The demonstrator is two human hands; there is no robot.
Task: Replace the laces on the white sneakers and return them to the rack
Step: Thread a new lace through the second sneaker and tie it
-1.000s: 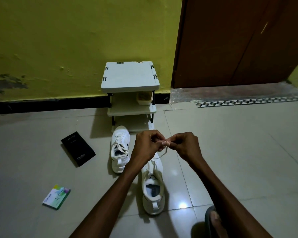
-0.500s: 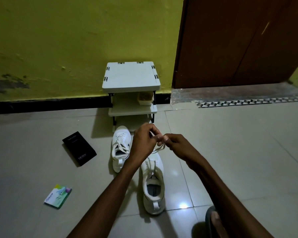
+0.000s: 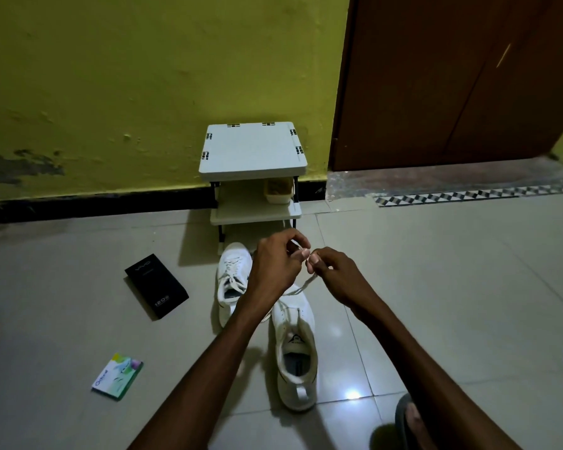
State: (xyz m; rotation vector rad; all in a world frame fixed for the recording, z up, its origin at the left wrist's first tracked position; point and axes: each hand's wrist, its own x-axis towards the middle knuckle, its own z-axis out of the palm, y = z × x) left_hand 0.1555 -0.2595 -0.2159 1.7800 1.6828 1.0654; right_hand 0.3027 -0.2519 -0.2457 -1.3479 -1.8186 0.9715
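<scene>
- Your left hand and right hand meet fingertip to fingertip, with the fingers curled in. Both pinch the same lace.
- The lace is thin and pale. From your pinch it slants down to the front of the near sneaker, which lies on the floor just below your hands.
- The near sneaker is white, with a dark inside and a little pull loop at the heel. Its long side runs straight away from you. The toe goes under your hands and the heel points back at you.
- A small badge sits on its tongue. It is too small to read.
- The far sneaker is white too, with its laces in. It lies on the floor just left of your pinch, partly behind your left wrist. Its toe points to the rack.
- The rack is pale and stands against the wall, just past your hands. A small tub sits on its middle shelf.
- A black box lies well left of your grip. It says "vivo", and near its other end is what looks like "120".
- A green card lies left of your grip and closer to you. Its writing is too blurry to read.
</scene>
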